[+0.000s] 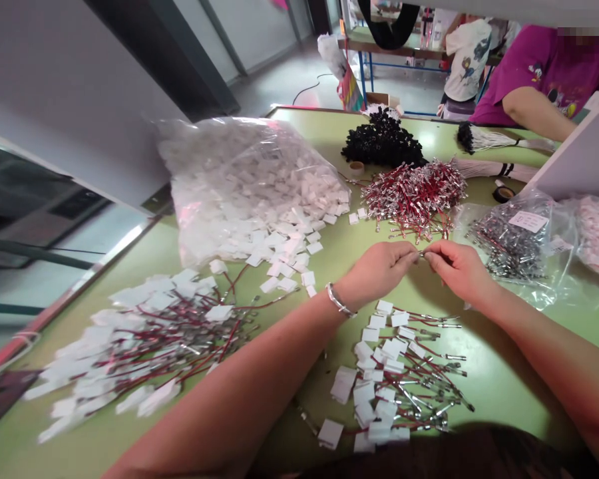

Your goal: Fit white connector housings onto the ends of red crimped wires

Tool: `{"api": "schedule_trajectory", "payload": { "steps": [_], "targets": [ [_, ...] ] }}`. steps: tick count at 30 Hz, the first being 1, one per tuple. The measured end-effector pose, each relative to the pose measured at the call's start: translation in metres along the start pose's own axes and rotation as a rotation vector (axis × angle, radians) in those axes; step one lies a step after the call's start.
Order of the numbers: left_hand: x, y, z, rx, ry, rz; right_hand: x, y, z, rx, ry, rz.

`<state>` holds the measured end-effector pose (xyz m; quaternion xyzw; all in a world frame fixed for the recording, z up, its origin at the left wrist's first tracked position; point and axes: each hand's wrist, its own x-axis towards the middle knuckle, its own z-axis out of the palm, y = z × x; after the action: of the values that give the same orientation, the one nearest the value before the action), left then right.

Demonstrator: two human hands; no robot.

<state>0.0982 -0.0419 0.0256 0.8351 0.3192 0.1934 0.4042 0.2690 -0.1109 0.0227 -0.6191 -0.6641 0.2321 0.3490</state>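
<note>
My left hand (387, 267) is closed in a pinch, its fingertips meeting those of my right hand (454, 265). Between them shows a tiny shiny metal piece that looks like a wire terminal (421, 254); the fingers cover most of it. My right hand is pinched shut on it from the other side. Just beyond both hands lies a heap of short red wires with metal terminals (414, 193). Nearer to me, below the hands, red wires with white connector housings (394, 349) are spread in a loose row. More such wires with white housings (154, 332) are piled to the left.
A clear plastic bag of white housings (259, 179) spills onto the green table (499, 372). Behind are black parts (384, 140), a tape roll (504, 191) and bundled white wires (509, 140). A bag of metal parts (514, 239) lies right. A person in purple (539, 80) sits opposite.
</note>
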Motion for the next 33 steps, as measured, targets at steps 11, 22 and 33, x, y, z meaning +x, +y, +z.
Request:
{"api": "schedule_trajectory", "payload": {
  "steps": [11,22,33],
  "targets": [
    [-0.002,-0.004,0.0,0.091,-0.033,0.032,0.002,-0.006,-0.006,0.083,-0.07,0.084],
    [-0.003,0.003,0.012,0.588,-0.236,0.14,0.015,0.011,-0.022,-0.125,-0.303,0.288],
    [-0.006,0.021,0.004,0.194,-0.36,-0.08,0.018,0.017,0.002,-0.835,-0.159,0.261]
  ]
}}
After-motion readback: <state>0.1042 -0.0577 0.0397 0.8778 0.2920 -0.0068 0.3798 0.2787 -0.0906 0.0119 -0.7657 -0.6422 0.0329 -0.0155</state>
